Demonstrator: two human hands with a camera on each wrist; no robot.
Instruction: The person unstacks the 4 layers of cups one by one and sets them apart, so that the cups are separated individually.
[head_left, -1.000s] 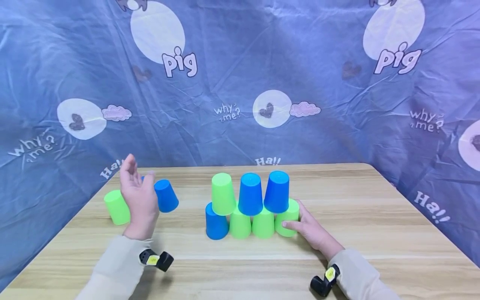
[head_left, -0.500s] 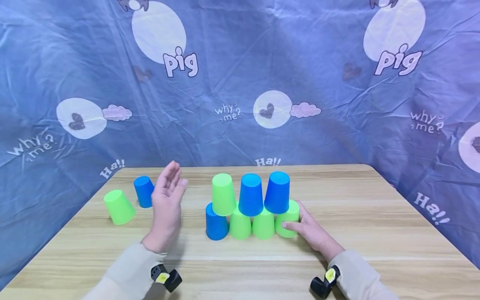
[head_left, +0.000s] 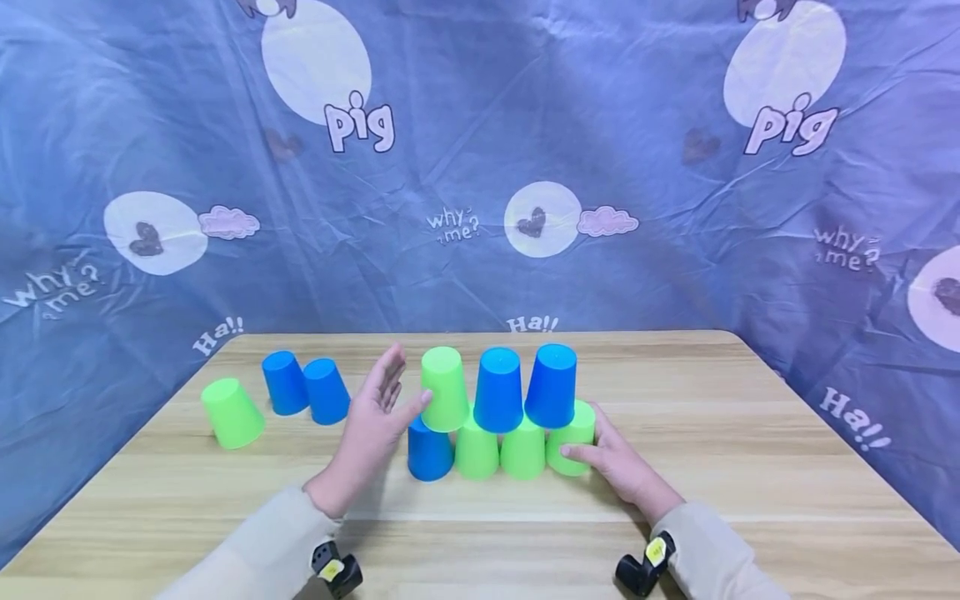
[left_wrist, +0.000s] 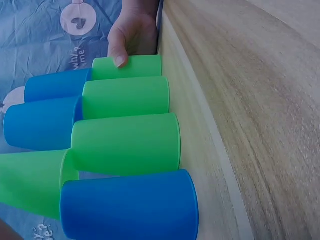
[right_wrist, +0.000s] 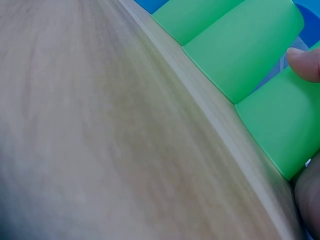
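Observation:
Upside-down cups stand in two rows. The lower row has a blue cup point(head_left: 430, 452) at its left end, then green cups, the rightmost point(head_left: 572, 442) gripped by the right hand point(head_left: 626, 471), its thumb on the front. On top stand a green cup point(head_left: 444, 390) at left and two blue cups point(head_left: 498, 392), point(head_left: 552, 387). The left hand point(head_left: 375, 429) is beside the upper green cup, fingers extended and thumb at its left edge; whether it touches I cannot tell. In the left wrist view the right hand point(left_wrist: 135, 35) lies on the far green cup point(left_wrist: 135, 67).
At the table's left stand a green cup point(head_left: 233, 415) and two blue cups point(head_left: 285, 383), point(head_left: 327, 392), all upside down. A blue printed cloth point(head_left: 450, 125) hangs behind the wooden table point(head_left: 480, 542).
The left hand has moved right, from beside the separate cups at left to the stacked cups' left side. The right hand has kept its grip on the lower-right green cup.

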